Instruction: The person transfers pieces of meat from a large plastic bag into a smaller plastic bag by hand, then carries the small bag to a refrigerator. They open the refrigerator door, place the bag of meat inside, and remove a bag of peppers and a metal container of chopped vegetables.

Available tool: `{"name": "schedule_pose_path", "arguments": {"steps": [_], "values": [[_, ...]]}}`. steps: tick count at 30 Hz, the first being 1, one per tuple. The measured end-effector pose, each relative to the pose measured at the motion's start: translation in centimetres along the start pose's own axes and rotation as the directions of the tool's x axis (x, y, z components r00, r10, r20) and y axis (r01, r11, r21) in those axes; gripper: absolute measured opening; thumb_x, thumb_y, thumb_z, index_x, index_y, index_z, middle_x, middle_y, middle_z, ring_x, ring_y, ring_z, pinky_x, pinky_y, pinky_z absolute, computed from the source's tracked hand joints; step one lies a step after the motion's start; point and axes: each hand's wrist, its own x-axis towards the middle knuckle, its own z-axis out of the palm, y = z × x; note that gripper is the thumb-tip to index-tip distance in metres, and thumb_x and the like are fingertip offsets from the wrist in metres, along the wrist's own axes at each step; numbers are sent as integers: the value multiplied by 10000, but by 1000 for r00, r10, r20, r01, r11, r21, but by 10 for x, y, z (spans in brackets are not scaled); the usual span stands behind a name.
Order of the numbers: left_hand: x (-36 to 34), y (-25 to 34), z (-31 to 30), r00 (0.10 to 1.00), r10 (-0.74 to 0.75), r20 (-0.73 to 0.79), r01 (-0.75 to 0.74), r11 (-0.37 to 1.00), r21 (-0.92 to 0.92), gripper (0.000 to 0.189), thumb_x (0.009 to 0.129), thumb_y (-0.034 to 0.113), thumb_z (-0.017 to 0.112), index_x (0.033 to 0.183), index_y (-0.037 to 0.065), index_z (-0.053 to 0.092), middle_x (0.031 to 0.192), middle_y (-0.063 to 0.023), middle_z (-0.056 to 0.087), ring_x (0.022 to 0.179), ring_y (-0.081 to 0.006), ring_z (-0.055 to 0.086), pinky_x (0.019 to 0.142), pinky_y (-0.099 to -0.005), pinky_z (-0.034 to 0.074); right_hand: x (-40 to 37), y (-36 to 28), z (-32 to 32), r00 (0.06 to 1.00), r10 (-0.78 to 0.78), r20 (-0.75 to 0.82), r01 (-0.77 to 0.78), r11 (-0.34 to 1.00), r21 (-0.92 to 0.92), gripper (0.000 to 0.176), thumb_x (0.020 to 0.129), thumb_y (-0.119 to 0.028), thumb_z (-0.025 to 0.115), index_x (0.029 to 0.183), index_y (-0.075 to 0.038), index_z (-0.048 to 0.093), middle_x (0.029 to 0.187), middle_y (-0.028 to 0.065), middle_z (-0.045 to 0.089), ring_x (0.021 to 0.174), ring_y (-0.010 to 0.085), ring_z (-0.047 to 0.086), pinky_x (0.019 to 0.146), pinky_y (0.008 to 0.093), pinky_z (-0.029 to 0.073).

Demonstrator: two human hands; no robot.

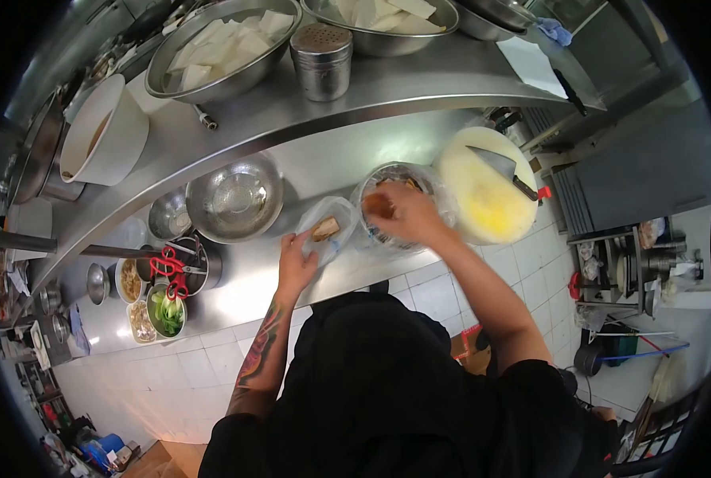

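My left hand (298, 261) grips the near-left edge of a clear plastic bag (335, 247) on the steel counter. Inside the bag lies a light brown piece of food (325, 229). Over a plastic-lined bowl (398, 169) just right of the bag, my right hand (407, 211) has its fingers curled around a reddish-brown piece of food (378, 205). The bowl's contents are partly hidden by this hand. Right of the bowl, a cleaver (495, 163) with a dark handle rests on a round, yellow-stained cutting board (483, 187).
Left on the counter are steel bowls (234, 197), red-handled scissors (168, 267) and a container of green vegetables (167, 311). A raised steel shelf (419, 84) crosses above, bearing bowls of white slices (224, 48), a shaker (321, 64) and a white tub (117, 139).
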Motion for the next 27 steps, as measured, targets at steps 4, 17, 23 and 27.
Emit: {"name": "schedule_pose_path", "arguments": {"steps": [4, 17, 23, 27], "values": [[-1, 3, 2, 999, -8, -33, 8, 1000, -2, 587, 816, 99, 683, 1384, -2, 578, 1209, -211, 542, 766, -238, 586, 718, -356, 518, 21, -34, 91, 981, -146, 128, 143, 989, 35, 383, 813, -264, 771, 1099, -56, 623, 1067, 164, 651, 995, 370, 687, 808, 462, 570], [-4, -2, 7, 999, 17, 40, -16, 1000, -18, 683, 768, 75, 683, 1427, -21, 532, 1206, -181, 562, 767, -228, 580, 710, -341, 512, 7, -5, 182, 992, -46, 115, 98, 856, -508, 186, 854, -198, 667, 989, -70, 671, 1031, 125, 626, 916, 280, 714, 633, 377, 599], [7, -9, 3, 997, 30, 70, -13, 972, -237, 699, 730, -17, 681, 1416, 55, 572, 1215, -142, 544, 936, -234, 575, 765, -313, 503, 5, 4, 174, 911, -407, 65, 408, 867, -285, 235, 878, -191, 640, 1091, -94, 665, 1086, 134, 593, 949, 301, 705, 644, 416, 597], [12, 11, -13, 997, -25, 75, 32, 995, -95, 681, 727, -22, 678, 1398, 64, 590, 1282, -172, 498, 1022, -264, 571, 767, -315, 523, 3, -3, 176, 983, -94, 155, 147, 914, -378, 233, 871, -197, 662, 1071, -92, 721, 1109, 157, 594, 870, 306, 729, 685, 407, 607]]}}
